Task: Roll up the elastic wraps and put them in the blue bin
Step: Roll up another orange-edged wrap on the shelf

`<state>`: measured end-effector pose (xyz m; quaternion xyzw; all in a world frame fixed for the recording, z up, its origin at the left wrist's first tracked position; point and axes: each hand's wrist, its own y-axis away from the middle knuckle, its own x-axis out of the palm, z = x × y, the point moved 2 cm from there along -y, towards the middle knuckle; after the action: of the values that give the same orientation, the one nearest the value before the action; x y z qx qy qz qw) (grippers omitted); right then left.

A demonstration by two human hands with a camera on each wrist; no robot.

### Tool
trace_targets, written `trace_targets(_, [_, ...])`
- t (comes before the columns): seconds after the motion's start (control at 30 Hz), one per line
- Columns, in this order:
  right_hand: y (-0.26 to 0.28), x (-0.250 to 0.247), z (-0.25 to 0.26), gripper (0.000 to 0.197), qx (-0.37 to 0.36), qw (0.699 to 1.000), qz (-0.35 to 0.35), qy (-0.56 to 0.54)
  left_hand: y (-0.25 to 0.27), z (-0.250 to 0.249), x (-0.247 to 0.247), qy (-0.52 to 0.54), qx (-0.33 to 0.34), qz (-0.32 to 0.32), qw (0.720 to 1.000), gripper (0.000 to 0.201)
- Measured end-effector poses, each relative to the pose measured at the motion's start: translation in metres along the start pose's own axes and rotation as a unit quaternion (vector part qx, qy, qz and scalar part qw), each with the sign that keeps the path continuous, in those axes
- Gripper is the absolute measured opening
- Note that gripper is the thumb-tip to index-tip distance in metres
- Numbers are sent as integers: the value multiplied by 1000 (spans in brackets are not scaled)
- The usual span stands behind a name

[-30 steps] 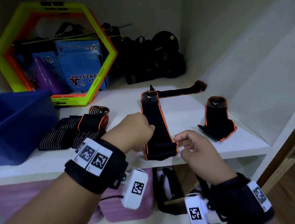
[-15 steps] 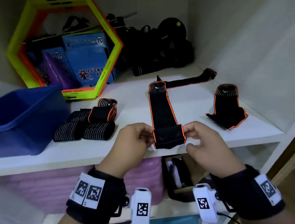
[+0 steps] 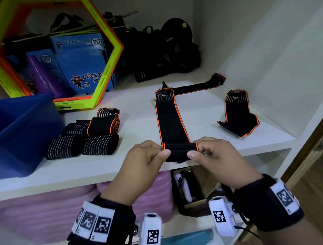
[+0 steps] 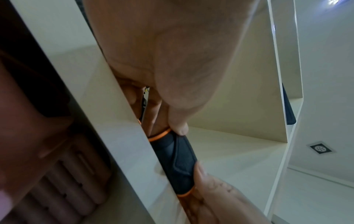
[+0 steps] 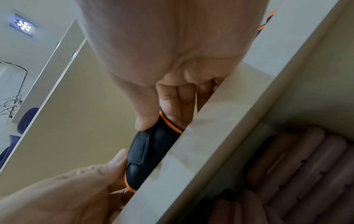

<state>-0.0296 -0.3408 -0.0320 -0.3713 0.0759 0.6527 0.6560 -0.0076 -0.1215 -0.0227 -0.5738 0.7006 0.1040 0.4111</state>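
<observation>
- Now the near end of the long black elastic wrap with orange edging [image 3: 171,122], which lay flat a second ago, is turned over into a short roll at the front edge of the white shelf [image 3: 202,111].
- The left hand [image 3: 147,156] pinches the roll's left end and the right hand [image 3: 212,153] its right end, thumbs on top.
- Most of the strip is unrolled, so rolling has only begun.
- The blue plastic bin [image 3: 27,128] waits at the shelf's left, well apart.

A white shelf [image 3: 202,109] sat inside a pale-walled cabinet [image 3: 264,43]; a recessed ceiling light [image 5: 23,25] glowed, and wooden flooring [image 3: 318,180] showed lower right.
</observation>
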Motion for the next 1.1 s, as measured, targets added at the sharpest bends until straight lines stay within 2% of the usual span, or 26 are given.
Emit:
trace_targets(0.2, [-10,14,-1,53,47,996,-60,51,-9,-1,11,-39,-40,-74,996,51])
trace_targets(0.37, [-14,21,2,58,73,989,-82,103,-10,-1,6,-35,-55,-72,995,52])
trace_targets(0.53, [-19,21,6,59,116,983,-65,125,-7,3,0,-20,-84,-78,993,50])
trace_targets(0.6, [-20,20,9,54,132,979,-64,138,-6,3,0,-14,-83,-92,992,36])
trace_targets(0.67, [-19,21,10,39,125,982,-85,110,-4,2,2,17,-62,-106,992,19])
trace_targets(0.77, [-16,26,14,14,85,990,-78,87,-3,6,6,22,-6,-112,993,16])
trace_targets(0.83, [-16,30,14,6,68,991,-65,95,-1,9,8,0,21,-120,993,13])
trace_targets(0.93, [-13,30,13,13,37,990,-63,122,4,9,7,-28,51,-109,992,15])
trace_targets(1.1, [1,23,7,40,13,988,-29,154,10,12,4,-36,37,-42,998,46])
